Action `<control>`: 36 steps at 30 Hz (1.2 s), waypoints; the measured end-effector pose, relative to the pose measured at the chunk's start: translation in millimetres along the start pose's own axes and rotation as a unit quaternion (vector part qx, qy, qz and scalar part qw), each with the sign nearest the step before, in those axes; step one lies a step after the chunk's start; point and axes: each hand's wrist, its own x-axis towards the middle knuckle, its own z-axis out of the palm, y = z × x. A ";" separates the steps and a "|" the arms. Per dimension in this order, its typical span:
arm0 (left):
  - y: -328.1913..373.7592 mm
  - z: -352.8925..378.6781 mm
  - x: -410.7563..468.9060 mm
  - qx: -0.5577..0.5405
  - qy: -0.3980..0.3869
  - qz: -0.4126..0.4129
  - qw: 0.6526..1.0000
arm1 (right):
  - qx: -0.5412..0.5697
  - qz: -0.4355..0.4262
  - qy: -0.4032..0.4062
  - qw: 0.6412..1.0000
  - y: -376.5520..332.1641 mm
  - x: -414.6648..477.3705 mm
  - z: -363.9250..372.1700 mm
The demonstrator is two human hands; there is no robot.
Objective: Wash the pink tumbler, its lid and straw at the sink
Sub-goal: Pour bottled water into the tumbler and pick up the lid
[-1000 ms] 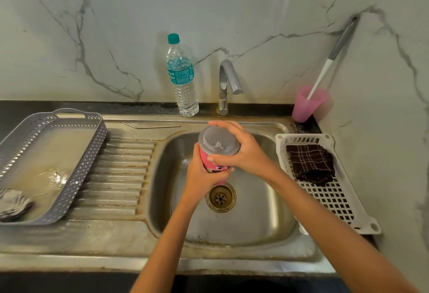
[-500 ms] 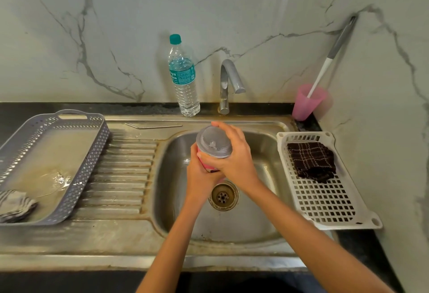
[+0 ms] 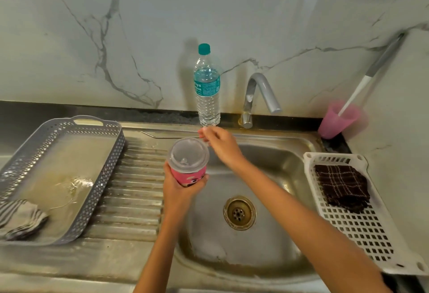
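a second earlier both hands were on the tumbler [image 3: 188, 177] above the drain, with the right hand [image 3: 222, 147] wrapped over the lid [image 3: 188, 155]. the right hand had since let go of the lid and reached back and left to the straw [image 3: 171, 136], a thin metal one lying flat on the sink's [image 3: 290, 153] rear ledge. the tumbler had been carried left and was held upright in the air above the basin's left edge, beside the ribbed drainboard. its grey lid was still on top.

this looked like the straw being collected so that all three pieces could be washed. no water showed at the tap [image 3: 260, 92], so washing had probably not begun, and the lid still had to come off.

the left hand [image 3: 180, 190] gripped the tumbler from below and behind, with its fingers curled round the pink wall and a thumb showing at the right side. the right hand's fingertips were bunched together at the straw's right end. the straw still lay on the ledge, and blur hid whether it was actually pinched or only touched.
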 end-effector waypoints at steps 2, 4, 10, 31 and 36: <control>-4.4 -11.3 15.0 -0.005 0.013 -0.001 1.000 | -0.091 -0.009 -0.019 0.996 10.6 37.8 18.9; -7.8 -20.9 28.2 -0.010 0.024 0.001 1.000 | -0.154 -0.026 -0.050 0.986 19.0 69.6 40.6; -9.4 -40.7 59.8 -0.004 0.030 0.015 0.999 | -0.279 -0.121 -0.115 0.946 14.7 117.3 90.1; -21.0 -42.7 59.4 -0.010 0.010 0.004 1.000 | -0.241 -0.087 -0.016 0.967 27.1 111.0 83.8; -24.2 -30.9 32.8 -0.009 -0.031 -0.010 0.999 | -0.137 -0.134 0.105 0.976 -2.5 37.1 12.6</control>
